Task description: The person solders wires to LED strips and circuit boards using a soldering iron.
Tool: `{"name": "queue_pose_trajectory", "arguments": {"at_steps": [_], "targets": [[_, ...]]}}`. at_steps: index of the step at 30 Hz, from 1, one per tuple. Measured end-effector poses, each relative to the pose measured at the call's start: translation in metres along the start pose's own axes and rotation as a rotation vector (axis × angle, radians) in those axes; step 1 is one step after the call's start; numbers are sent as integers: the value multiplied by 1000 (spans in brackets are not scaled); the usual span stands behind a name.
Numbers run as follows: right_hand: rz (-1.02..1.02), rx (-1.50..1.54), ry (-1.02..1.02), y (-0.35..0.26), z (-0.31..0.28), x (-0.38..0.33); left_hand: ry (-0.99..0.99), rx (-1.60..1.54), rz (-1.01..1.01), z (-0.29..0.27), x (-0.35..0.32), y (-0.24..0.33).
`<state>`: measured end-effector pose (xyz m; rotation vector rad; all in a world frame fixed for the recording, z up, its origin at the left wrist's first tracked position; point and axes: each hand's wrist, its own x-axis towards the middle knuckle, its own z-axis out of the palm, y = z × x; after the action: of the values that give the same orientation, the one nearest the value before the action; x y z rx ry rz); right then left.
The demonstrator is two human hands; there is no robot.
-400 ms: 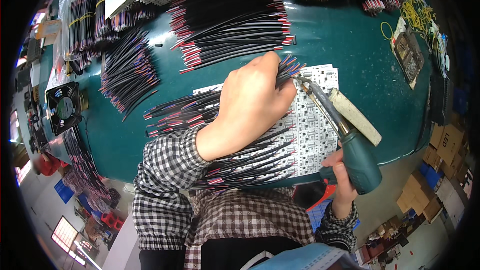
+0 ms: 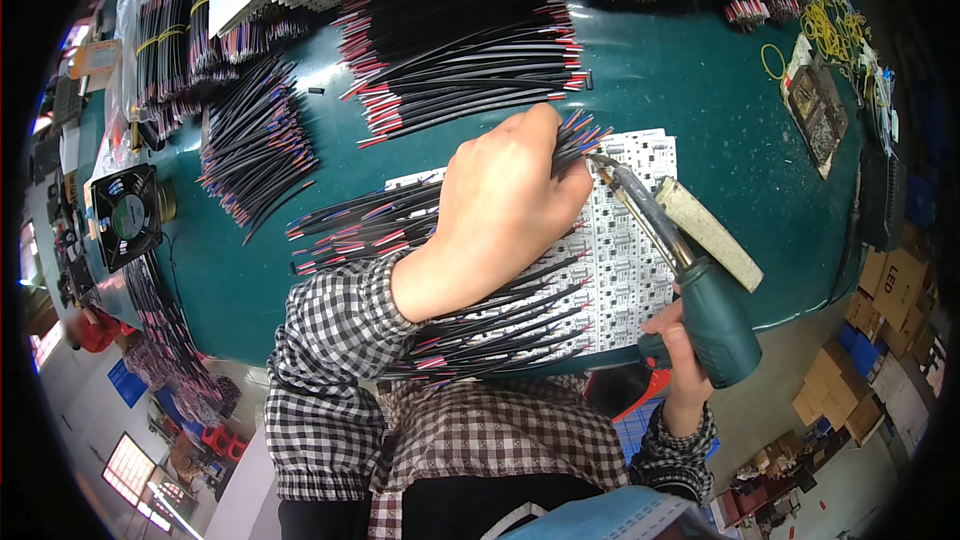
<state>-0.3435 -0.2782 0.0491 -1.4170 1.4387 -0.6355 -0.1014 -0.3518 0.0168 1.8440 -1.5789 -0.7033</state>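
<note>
My left hand [image 2: 505, 210] is closed round a bunch of black-sheathed wires [image 2: 578, 138], whose coloured ends stick out past the fingers. Below that bunch lies a white circuit board panel [image 2: 630, 270] with rows of small dark parts. My right hand [image 2: 685, 365] grips a soldering gun [image 2: 722, 325] with a dark green body. Its metal tip reaches up and left to the board's upper part, close beside the wire ends; whether it touches them I cannot tell. More black wires [image 2: 500, 325] with stripped red ends lie across the panel, partly under my left forearm.
Sorted black wires [image 2: 460, 50] lie behind the board, with another pile [image 2: 260, 140] to the left. A small fan [image 2: 128, 217] stands at the left edge. A pale strip [image 2: 710, 235] lies right of the panel. Farther right is a dirty tray [image 2: 815, 110] near yellow bands [image 2: 835, 25].
The soldering gun has shifted very slightly to the left, with my right hand on it. My left hand keeps its place on the wires.
</note>
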Motion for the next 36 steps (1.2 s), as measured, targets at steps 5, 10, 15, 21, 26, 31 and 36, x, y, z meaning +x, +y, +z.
{"name": "queue_pose_trajectory", "arguments": {"at_steps": [5, 10, 15, 21, 26, 31, 36], "targets": [[7, -42, -23, -1, -3, -1, 1, -1, 8, 0, 0, -1], [33, 60, -8, -4, -1, -3, -2, -3, 6, 0, 0, 0], [2, 120, -31, -9, 1, 2, 1, -7, 4, 0, 0, -1], [11, 288, 74, -13, 2, 3, 4, -2, 16, 0, 0, -1], [-30, 338, 167, -17, -2, 9, -33, -11, -3, -7, 0, 1], [-14, 348, 135, -18, -10, 9, -301, -327, -160, -22, 2, -8], [-8, 324, 98, -15, -7, 7, -271, -492, -227, -10, -1, -9]]}}
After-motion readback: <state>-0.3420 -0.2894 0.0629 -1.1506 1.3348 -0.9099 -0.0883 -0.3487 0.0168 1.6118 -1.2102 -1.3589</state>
